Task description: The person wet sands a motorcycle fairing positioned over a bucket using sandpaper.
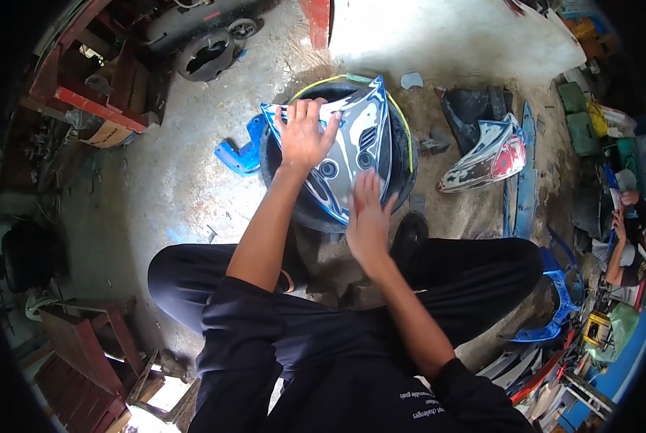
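A pointed motorcycle fairing panel (350, 137), patched in blue, white and grey with two round holes and a slotted vent, lies across a round black tub (402, 189). My left hand (307, 137) rests on the panel's upper left, its fingers bent at the upper edge and the thumb apart. Near the lower right edge, my right hand (370, 220) is slightly blurred, fingers together against the panel. A small reddish patch shows by its palm; what lies under those fingers is hidden.
A blue plastic part (241, 150) lies left of the tub. To the right are a white, red and blue fairing piece (487, 155) and a long blue strip (526, 173). A blue frame-like part (554, 307) lies lower right. Another person's hand (619, 224) shows at far right.
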Demonstrator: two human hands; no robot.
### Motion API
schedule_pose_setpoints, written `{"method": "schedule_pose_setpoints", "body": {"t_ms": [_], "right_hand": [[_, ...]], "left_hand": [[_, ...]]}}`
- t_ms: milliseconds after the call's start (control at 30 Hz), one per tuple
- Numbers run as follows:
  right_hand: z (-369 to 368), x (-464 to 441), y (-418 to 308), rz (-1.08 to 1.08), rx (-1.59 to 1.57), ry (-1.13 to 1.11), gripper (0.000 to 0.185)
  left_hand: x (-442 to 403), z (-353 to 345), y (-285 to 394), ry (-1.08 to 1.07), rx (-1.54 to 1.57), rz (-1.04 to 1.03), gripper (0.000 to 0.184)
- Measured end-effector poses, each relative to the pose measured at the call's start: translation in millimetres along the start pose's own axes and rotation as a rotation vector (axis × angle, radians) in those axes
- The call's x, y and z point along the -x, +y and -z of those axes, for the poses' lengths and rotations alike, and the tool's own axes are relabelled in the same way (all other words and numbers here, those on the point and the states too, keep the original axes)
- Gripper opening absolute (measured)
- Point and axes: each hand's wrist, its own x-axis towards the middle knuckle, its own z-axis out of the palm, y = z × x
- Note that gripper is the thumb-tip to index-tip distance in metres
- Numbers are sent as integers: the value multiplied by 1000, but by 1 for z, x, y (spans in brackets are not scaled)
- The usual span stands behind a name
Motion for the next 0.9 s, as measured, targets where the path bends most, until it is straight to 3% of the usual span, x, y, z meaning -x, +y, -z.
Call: {"method": "schedule_pose_setpoints", "body": {"t_ms": [100,267,500,600,767,900], "right_hand": [[3,-25,5,-20,-46,76,62],[-1,71,-2,28,70,-79,60],[11,-64,-9,123,-14,73,53],[12,-74,-6,189,-1,78,54],[10,45,5,101,61,-146,62],[2,50,4,78,136,-119,63]], "left_hand": [[0,1,2,-14,-8,5,45],[-2,2,2,-20,-33,33,44],[-1,2,2,-29,-7,2,47],[-1,3,2,-25,-5,-5,47],[-1,-2,0,6,3,-3,47],[-1,-2,1,19,-3,-2,46]]}}
